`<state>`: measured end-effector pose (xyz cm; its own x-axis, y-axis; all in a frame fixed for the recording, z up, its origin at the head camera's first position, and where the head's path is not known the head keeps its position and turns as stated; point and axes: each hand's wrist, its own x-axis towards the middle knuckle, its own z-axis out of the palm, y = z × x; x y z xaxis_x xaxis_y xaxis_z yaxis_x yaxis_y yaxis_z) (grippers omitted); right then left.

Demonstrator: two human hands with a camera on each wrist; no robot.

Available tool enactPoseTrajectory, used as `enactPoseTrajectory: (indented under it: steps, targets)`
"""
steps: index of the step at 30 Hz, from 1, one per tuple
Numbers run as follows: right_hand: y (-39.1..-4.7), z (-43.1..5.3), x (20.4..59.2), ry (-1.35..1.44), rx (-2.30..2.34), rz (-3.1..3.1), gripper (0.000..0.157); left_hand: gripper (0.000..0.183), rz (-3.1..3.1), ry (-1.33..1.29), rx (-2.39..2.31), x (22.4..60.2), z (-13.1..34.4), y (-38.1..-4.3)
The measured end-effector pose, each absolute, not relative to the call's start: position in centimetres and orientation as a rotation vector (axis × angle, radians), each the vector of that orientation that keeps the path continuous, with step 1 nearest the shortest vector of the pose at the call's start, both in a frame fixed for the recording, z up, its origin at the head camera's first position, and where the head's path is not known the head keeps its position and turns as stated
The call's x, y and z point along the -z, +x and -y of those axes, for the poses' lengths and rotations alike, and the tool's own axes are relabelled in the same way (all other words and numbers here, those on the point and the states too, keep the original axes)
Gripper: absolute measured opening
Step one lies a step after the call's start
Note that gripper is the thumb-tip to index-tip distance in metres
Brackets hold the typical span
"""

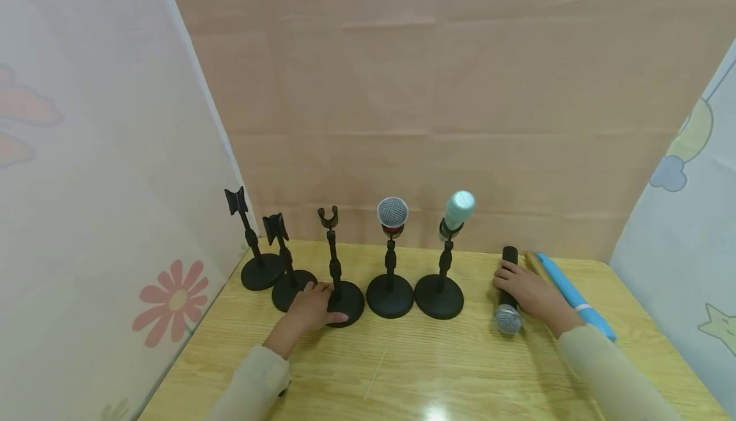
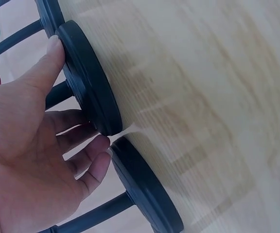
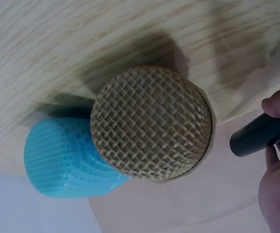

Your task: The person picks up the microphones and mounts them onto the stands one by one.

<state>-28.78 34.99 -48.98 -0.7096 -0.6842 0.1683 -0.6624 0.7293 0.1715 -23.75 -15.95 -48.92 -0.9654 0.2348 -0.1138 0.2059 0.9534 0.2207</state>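
Observation:
My left hand (image 1: 312, 308) grips the round black base of a bare microphone stand (image 1: 348, 303), third from the left. In the left wrist view its thumb and fingers span the base (image 2: 94, 82), fingertips close to a neighbouring base (image 2: 147, 187). My right hand (image 1: 531, 290) holds a black microphone (image 1: 508, 320) with a silver mesh head by its handle, low over the table. Beside it lie a blue microphone (image 1: 575, 296) and a gold one, mostly under the forearm; the gold mesh head (image 3: 152, 124) fills the right wrist view's middle.
Two more bare stands (image 1: 261, 271) (image 1: 293, 287) stand at the left. Right of the gripped stand, one stand carries a microphone with a silver head (image 1: 393, 212) and another a mint-green microphone (image 1: 460, 210). Patterned walls (image 1: 172, 306) flank the wooden table (image 1: 402, 363).

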Motion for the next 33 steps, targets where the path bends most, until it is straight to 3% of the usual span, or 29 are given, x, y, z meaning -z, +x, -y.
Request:
enactPoseTrajectory:
  steps: [8, 33]
  targets:
    - [-29.1, -34.1, 48.6, 1.122, 0.072, 2.513, 0.055, 0.084, -2.969, 0.341, -0.334, 48.6, 16.0, -23.2]
    - [-26.2, -29.9, 46.3, 0.902, -0.374, 2.599, 0.04, 0.084, -2.989, 0.437, -0.386, 49.2, 15.7, -21.2]
